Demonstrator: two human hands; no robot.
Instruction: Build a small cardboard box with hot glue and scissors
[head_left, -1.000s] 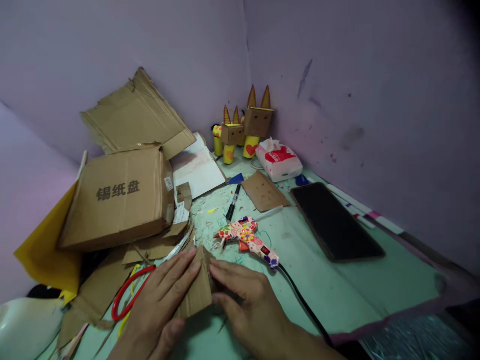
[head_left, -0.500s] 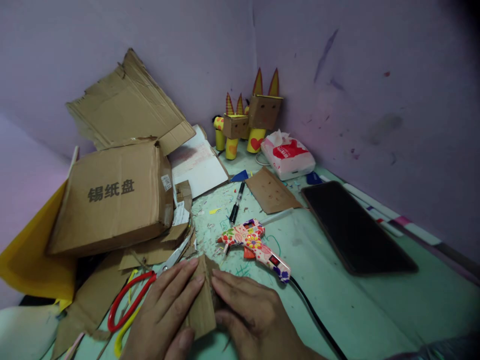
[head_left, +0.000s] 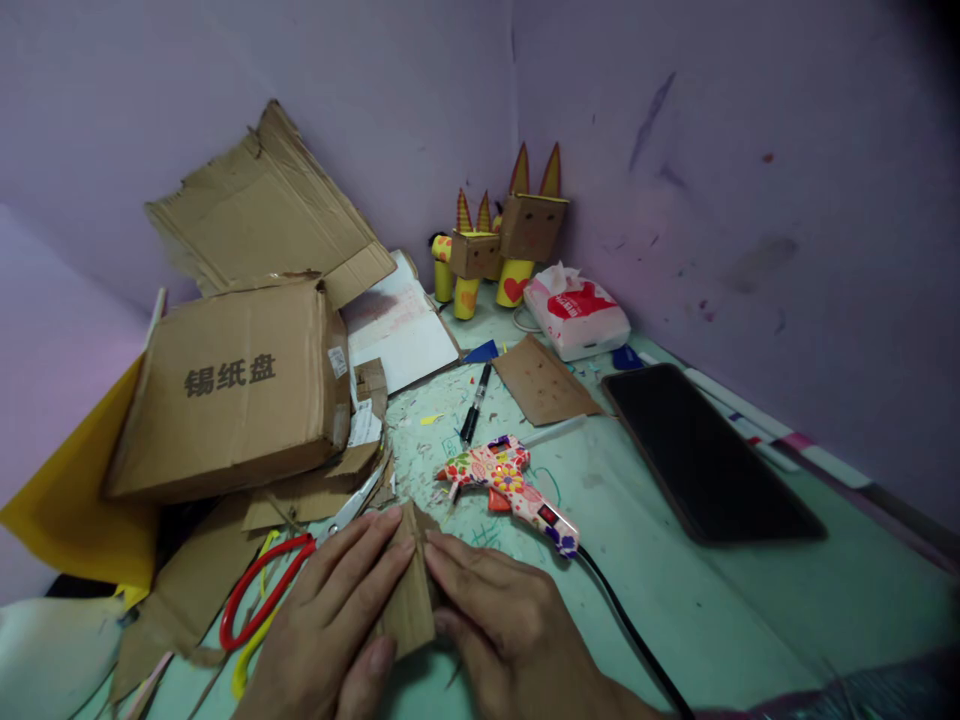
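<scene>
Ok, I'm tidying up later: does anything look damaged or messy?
Yes. The cardboard sheet behind the box has a ragged upper-left edge, as if torn. Small scraps litter the table beside the pen, and dark smudges mark the right-hand wall.

Small folded piece (head_left: pixel 409 610): matt brown cardboard, rough-edged. Big box (head_left: pixel 225 430): cardboard too, matt, creased. Scissors (head_left: pixel 306 545): smooth red and yellow plastic handles, metal blades with a dull shine. Glue gun (head_left: pixel 508 482): smooth printed plastic shell. Tissue pack (head_left: pixel 581 325): thin crinkled plastic film. Tabletop (head_left: pixel 675 610): smooth, low sheen. Walls (head_left: pixel 750 120): matt, smudged.
</scene>
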